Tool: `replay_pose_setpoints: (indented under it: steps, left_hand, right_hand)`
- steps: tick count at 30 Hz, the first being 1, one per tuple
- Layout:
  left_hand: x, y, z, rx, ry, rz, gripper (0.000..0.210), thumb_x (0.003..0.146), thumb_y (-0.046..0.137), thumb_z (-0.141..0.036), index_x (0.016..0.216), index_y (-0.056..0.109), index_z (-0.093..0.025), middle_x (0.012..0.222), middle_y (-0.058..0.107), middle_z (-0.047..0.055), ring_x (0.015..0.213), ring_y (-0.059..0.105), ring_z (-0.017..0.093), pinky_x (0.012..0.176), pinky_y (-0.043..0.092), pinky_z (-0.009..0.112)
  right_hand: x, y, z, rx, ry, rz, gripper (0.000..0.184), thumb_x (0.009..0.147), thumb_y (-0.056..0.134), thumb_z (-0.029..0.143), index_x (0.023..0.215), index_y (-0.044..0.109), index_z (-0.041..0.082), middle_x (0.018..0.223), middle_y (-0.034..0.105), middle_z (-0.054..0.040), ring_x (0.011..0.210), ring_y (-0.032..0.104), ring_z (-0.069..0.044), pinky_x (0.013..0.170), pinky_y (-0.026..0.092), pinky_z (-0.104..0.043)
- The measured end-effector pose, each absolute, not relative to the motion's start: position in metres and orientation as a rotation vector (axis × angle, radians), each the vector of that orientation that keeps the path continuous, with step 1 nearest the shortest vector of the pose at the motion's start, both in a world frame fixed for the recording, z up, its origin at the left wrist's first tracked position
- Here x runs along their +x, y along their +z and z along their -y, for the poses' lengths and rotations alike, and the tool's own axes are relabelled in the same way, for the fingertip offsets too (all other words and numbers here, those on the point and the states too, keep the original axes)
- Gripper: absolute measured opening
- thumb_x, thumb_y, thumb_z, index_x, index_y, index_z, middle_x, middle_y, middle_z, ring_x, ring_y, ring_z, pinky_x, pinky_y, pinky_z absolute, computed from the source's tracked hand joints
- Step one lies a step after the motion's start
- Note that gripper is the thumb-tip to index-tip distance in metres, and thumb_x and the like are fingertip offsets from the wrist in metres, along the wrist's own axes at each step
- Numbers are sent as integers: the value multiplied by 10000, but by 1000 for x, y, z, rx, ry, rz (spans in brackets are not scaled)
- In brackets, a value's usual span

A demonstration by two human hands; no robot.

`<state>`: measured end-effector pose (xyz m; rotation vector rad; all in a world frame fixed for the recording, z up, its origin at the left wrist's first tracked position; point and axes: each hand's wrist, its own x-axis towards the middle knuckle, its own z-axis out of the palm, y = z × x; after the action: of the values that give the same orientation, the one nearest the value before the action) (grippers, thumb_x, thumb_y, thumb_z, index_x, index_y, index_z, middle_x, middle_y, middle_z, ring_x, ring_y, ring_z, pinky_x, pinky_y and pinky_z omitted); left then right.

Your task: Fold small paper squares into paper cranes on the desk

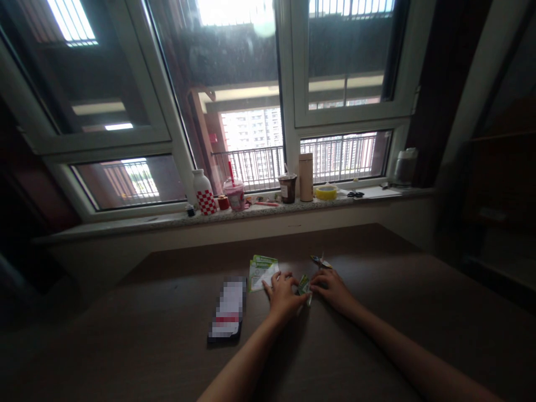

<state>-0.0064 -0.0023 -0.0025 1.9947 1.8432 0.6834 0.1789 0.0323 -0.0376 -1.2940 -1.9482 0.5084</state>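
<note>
Between my two hands is a small green-and-white folded paper piece [304,284]. My left hand [285,295] grips its left side, with the thumb below and the fingers curled above. My right hand [333,289] has its fingertips pinched at the piece's right edge. Just beyond the right fingers lies a small object with blue, yellow and white parts [320,261], too small to name. Flat green-and-white printed cards [260,268] overlap behind my left hand, whose fingers partly cover them. A phone [227,310] with a blurred screen lies left of the left forearm.
The brown table [146,324] reaches toward a window sill [167,222]. Along the sill stand a white bottle with red checks [205,192], a pink drink cup [234,194], a dark drink cup [287,188], a tan flask [306,177], yellow tape [326,192] and scissors [355,195].
</note>
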Motion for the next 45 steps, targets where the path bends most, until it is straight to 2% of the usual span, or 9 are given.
replay_pose_setpoints:
  steps: [10, 22, 33, 40, 45]
  left_hand:
    - [-7, -3, 3, 1994, 677, -1829, 271, 722, 738, -443, 935, 713, -277, 1417, 557, 21, 1444, 275, 354, 1157, -12, 703]
    - [-7, -5, 2, 2007, 707, -1823, 258, 727, 724, -441, 919, 709, -268, 1403, 567, 29, 1435, 292, 353, 1156, -4, 708]
    - [-7, -5, 2, 1992, 719, -1857, 267, 705, 741, -465, 892, 726, -276, 1365, 594, 28, 1411, 328, 349, 1159, 27, 686]
    - [-6, -3, 5, 2009, 753, -1822, 233, 701, 754, -452, 847, 719, -275, 1367, 596, 20, 1415, 321, 348, 1148, 4, 708]
    - [-5, -1, 7, 2025, 753, -1833, 237, 712, 752, -453, 830, 700, -254, 1369, 594, 32, 1414, 324, 340, 1154, 11, 702]
  right_hand:
    - [172, -35, -30, -1358, 438, 1927, 105, 772, 724, 313, 791, 771, 221, 979, 711, -88, 1082, 582, -286, 992, 415, -439]
    - [167, -31, -28, -1421, 391, 1955, 74, 780, 716, 272, 752, 726, 204, 993, 684, -102, 1142, 533, -291, 998, 405, -429]
    - [176, -35, -31, -1362, 429, 1973, 69, 786, 710, 260, 773, 749, 205, 977, 684, -100, 1113, 543, -282, 1003, 411, -427]
    - [170, -33, -25, -1402, 280, 2010, 45, 781, 671, 157, 780, 699, 193, 992, 667, -110, 1144, 504, -296, 1013, 396, -443]
    - [174, -33, -27, -1320, 358, 1995, 58, 816, 677, 244, 807, 717, 203, 988, 671, -101, 1127, 519, -284, 1016, 394, -442]
